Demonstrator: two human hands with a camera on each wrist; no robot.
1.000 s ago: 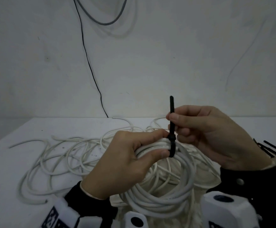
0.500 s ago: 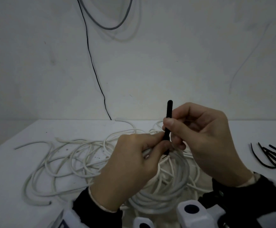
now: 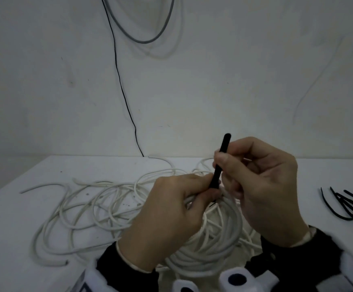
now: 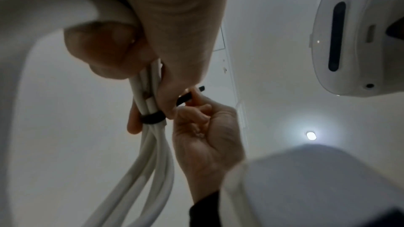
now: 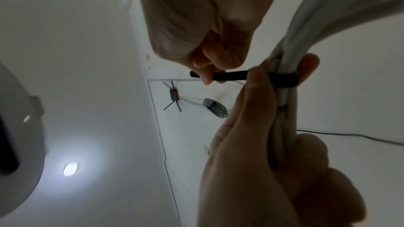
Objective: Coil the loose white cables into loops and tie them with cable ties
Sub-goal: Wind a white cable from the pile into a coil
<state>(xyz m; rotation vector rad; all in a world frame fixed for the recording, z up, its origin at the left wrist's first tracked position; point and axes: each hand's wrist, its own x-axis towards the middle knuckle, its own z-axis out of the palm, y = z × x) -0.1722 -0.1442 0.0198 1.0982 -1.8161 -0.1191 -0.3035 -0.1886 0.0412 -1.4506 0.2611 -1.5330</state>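
Observation:
A coil of white cable (image 3: 224, 245) hangs in front of me above the table. My left hand (image 3: 171, 213) grips the top of the coiled cable (image 4: 150, 153), thumb and fingers curled round the strands. A black cable tie (image 3: 221, 163) is wrapped round the bundle as a band (image 4: 151, 118) and its free tail (image 5: 231, 76) sticks up. My right hand (image 3: 259, 182) pinches that tail between thumb and forefinger just above the left hand. The tie's head is hidden behind my fingers.
More loose white cable (image 3: 91, 207) sprawls over the white table (image 3: 13, 239) to the left and behind the coil. Several spare black cable ties (image 3: 348, 207) lie at the right edge. A thin black wire (image 3: 121, 85) runs down the wall.
The view has shifted and both hands sit closer together. My left thumb and fingers have closed over the tie's band, and the right hand has slid lower on the tail.

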